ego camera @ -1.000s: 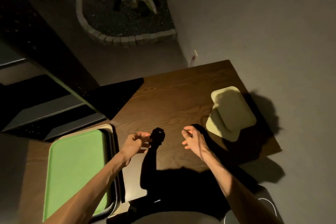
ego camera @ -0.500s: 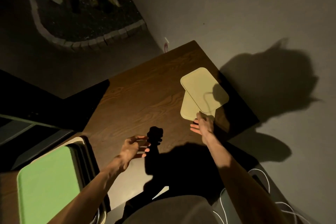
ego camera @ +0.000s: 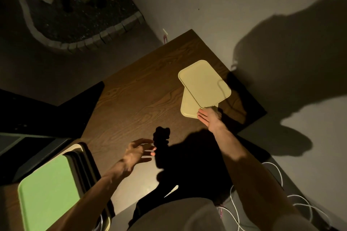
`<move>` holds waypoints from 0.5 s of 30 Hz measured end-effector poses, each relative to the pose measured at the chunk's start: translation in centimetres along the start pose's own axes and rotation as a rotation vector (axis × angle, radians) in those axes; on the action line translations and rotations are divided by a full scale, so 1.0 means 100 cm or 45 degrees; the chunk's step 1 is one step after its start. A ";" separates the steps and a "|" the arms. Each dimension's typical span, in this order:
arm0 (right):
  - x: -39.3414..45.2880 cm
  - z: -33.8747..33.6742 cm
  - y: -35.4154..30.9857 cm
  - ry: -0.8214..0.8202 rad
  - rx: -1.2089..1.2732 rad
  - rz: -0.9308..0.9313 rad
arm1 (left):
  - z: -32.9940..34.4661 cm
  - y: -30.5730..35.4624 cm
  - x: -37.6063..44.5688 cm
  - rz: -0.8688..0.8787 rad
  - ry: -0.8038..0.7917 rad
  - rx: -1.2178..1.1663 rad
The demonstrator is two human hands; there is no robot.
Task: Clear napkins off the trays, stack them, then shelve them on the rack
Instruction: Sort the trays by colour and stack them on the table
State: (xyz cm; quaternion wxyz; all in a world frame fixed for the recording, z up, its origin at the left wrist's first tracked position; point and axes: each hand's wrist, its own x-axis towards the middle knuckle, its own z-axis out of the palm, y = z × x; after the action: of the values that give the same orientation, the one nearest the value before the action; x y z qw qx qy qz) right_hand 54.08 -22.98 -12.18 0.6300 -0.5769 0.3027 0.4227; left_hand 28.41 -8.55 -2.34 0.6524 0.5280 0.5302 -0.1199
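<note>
Two pale yellow trays lie askew on the brown wooden table (ego camera: 142,97): the upper tray (ego camera: 204,82) rests across the lower tray (ego camera: 188,108). My right hand (ego camera: 208,118) reaches to their near edge, fingers straight, touching the lower tray's rim. My left hand (ego camera: 139,153) hovers above the table's near part with fingers spread, holding nothing. At the lower left a green tray (ego camera: 48,193) tops a stack of dark and cream trays (ego camera: 84,161). No napkin shows on any tray.
A dark counter or rack (ego camera: 28,118) runs along the left. A stone-edged planter bed (ego camera: 75,15) lies on the floor beyond the table. White cables (ego camera: 272,202) trail on the floor at the lower right. A grey wall borders the table's right side.
The view has swung right. My right hand has stretched forward from mid-table to the yellow trays' near edge. My left hand has stayed over the table and spread its fingers.
</note>
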 end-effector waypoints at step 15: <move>-0.079 0.037 0.053 -0.610 -0.310 0.231 | 0.032 0.041 0.022 0.056 -0.029 -0.413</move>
State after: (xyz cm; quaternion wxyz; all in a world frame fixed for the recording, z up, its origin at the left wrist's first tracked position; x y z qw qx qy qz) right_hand 45.41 -20.97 -7.19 0.5690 -0.5026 0.1427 0.6350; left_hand 34.06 -8.60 -2.27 0.7377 0.4257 0.5235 -0.0243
